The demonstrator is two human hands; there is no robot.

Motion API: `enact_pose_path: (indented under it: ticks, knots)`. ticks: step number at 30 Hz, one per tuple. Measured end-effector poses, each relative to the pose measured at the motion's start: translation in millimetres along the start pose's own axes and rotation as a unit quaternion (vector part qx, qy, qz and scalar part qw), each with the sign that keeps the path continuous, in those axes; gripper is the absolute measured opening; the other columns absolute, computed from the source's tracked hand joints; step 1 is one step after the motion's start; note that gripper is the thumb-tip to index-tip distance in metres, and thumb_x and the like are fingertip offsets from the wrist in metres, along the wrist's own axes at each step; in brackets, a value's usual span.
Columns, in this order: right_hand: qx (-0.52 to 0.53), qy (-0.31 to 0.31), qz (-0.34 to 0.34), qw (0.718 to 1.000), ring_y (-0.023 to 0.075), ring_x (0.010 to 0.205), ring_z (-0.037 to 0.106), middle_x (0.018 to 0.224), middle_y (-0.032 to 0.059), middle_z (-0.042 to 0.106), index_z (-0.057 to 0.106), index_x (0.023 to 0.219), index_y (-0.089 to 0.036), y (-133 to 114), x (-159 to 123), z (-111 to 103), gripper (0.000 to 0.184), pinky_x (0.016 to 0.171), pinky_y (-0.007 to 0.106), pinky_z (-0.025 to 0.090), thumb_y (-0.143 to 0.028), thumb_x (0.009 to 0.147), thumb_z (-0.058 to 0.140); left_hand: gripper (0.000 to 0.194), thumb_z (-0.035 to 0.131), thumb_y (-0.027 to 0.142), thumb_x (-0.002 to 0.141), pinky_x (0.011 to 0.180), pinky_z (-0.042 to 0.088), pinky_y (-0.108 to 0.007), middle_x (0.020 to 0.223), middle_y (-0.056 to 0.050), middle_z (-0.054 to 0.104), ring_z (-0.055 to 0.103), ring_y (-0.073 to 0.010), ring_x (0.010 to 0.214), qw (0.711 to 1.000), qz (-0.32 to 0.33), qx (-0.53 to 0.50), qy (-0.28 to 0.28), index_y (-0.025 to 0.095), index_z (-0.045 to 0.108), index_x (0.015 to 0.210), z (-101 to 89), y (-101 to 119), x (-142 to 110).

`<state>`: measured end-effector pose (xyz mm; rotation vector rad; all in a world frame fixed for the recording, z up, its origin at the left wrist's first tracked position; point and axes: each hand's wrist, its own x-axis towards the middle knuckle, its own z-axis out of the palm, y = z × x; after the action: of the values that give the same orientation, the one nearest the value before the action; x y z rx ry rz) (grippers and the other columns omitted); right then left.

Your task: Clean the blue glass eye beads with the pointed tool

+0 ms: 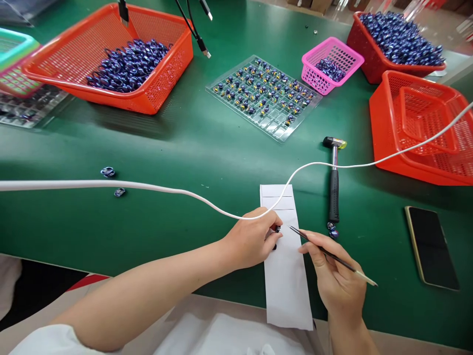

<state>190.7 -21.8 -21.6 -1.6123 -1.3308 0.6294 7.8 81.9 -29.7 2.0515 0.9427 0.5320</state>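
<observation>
Between thumb and forefinger my left hand (251, 239) pinches a small dark part (278, 229), mostly hidden by the fingers. Beneath it, a long strip of white paper (286, 291) with a few ruled lines lies on the green table (177, 148). My right hand (338, 276) grips dark tweezers (332, 255) like a pen, their tips a little right of the small part and apart from it. Another small black piece (274, 247) shows by my left thumb. A white cable (207, 203) crosses in front of my left hand.
A mallet (334, 192) and two shiny blue parts (332, 230) lie right of the paper, with a phone (431, 246) farther right. Behind are a partitioned clear tray (266, 96), a pink basket (330, 64), and orange baskets (155, 96) (414, 128), some holding blue parts.
</observation>
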Motion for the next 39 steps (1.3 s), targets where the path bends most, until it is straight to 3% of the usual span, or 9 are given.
enact_pose_path:
  ticks: [4,15,26,32,35,39]
  knots:
    - [-0.042,-0.039,-0.013,0.998,0.0171,0.073,0.07,0.085,0.0006,0.074,0.07,0.109,-0.027,-6,3,1,0.021,0.065,0.029,0.057,-0.019,0.091,0.064,0.009,0.06,0.016,0.085,0.065,0.045,-0.028,0.077,0.0,0.06,0.058,-0.0165,0.074,1.0,-0.008,0.005,-0.005,0.02,0.054,0.091,-1.2,0,0]
    - [-0.105,-0.019,-0.007,0.994,0.0138,0.062,0.066,0.075,-0.0034,0.071,0.07,0.099,-0.028,-11,6,4,0.011,0.06,0.024,0.054,-0.026,0.092,0.062,0.009,0.061,0.017,0.085,0.068,0.046,-0.029,0.079,-0.001,0.062,0.059,-0.017,0.075,1.0,-0.001,0.006,-0.002,0.02,0.056,0.092,2.6,-1,-2]
    - [-0.092,-0.008,0.022,0.996,0.0154,0.067,0.07,0.075,-0.0017,0.073,0.07,0.101,-0.026,-9,5,5,0.013,0.062,0.024,0.055,-0.03,0.093,0.061,0.009,0.062,0.016,0.084,0.065,0.046,-0.027,0.076,0.0,0.06,0.058,-0.0161,0.073,1.0,-0.008,-0.002,-0.003,0.02,0.056,0.09,-1.0,1,-1]
    - [-0.082,0.001,-0.017,0.997,0.0158,0.069,0.071,0.078,-0.0012,0.074,0.069,0.104,-0.025,-10,5,10,0.014,0.068,0.027,0.057,-0.024,0.092,0.061,0.007,0.062,0.017,0.083,0.062,0.046,-0.026,0.077,0.0,0.061,0.059,-0.0155,0.071,1.0,-0.011,-0.003,0.002,0.02,0.058,0.089,-0.5,1,0]
    - [-0.038,0.02,0.006,0.999,0.0157,0.072,0.071,0.083,-0.0007,0.074,0.069,0.106,-0.026,-10,4,-1,0.016,0.07,0.028,0.058,-0.024,0.093,0.06,0.006,0.062,0.018,0.084,0.061,0.047,-0.025,0.075,0.0,0.061,0.06,-0.0155,0.07,1.0,-0.017,-0.005,0.0,0.02,0.059,0.089,-1.5,0,1]
    - [-0.039,0.104,0.096,0.989,0.0184,0.077,0.073,0.078,0.0005,0.074,0.071,0.102,-0.024,-4,2,-42,0.016,0.076,0.031,0.059,-0.034,0.091,0.063,0.007,0.058,0.022,0.088,0.059,0.048,-0.025,0.077,-0.001,0.063,0.06,-0.0151,0.068,1.0,-0.002,0.011,-0.013,0.02,0.063,0.092,-5.8,0,1]
